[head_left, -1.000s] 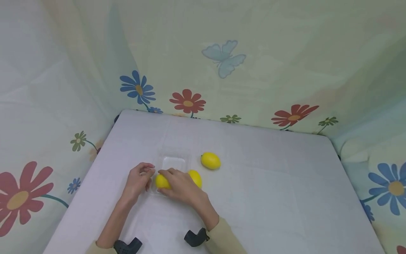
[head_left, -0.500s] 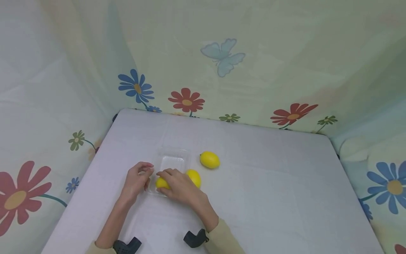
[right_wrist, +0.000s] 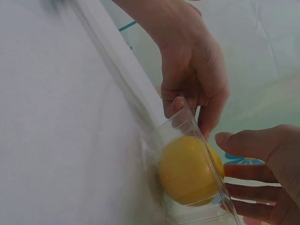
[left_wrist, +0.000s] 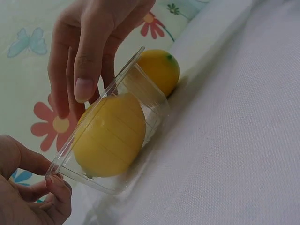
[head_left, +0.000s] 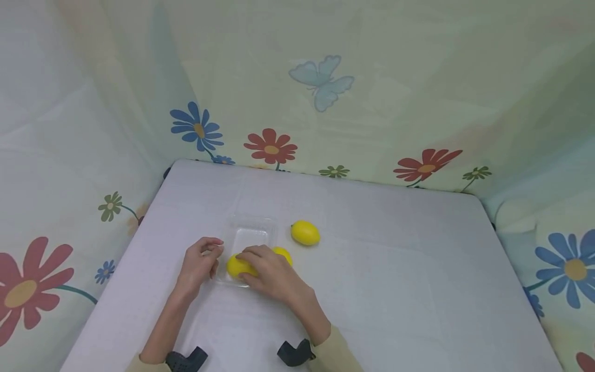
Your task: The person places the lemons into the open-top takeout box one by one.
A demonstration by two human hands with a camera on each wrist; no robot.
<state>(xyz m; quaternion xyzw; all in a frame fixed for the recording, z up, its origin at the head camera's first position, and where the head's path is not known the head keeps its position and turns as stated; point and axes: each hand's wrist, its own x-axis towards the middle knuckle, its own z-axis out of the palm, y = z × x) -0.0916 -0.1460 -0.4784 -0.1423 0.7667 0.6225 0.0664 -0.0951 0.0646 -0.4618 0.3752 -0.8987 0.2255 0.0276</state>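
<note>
A clear plastic container [head_left: 252, 238] stands on the table with a yellow lemon [head_left: 236, 266] lying in its near part. My left hand [head_left: 197, 263] pinches the container's rim between thumb and fingers, as the left wrist view shows at the container's edge [left_wrist: 57, 171]. Over the lemon is my right hand [head_left: 271, 271], its fingers loosely bent and spread. In the right wrist view the right hand's fingertips [right_wrist: 224, 138] are right at the lemon's upper side, not wrapped round it. A second lemon [head_left: 283, 254], partly hidden by the right hand, lies just right of the container.
A third lemon [head_left: 305, 233] lies on the white-covered table [head_left: 395, 268], beyond and right of the container. A curtain [head_left: 372, 119] printed with flowers and a butterfly encloses the table's back and sides. Black devices [head_left: 296, 353] are worn on both wrists.
My right hand has drawn back slightly to the right and its fingers have loosened, so more of the lemon in the container shows. My left hand stays at the rim.
</note>
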